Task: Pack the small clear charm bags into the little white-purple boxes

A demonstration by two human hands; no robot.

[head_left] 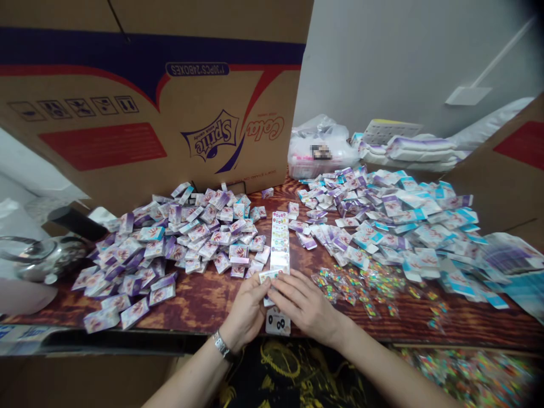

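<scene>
Curled right hand (304,300) beside left hand (249,309)

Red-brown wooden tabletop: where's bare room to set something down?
Bare: tabletop between the left pile of small white-purple boxes and the left hand; narrowly, between the printed white strip and multicoloured plastic packets. Crowded: the left pile and the right heap of white printed cartons.
</scene>
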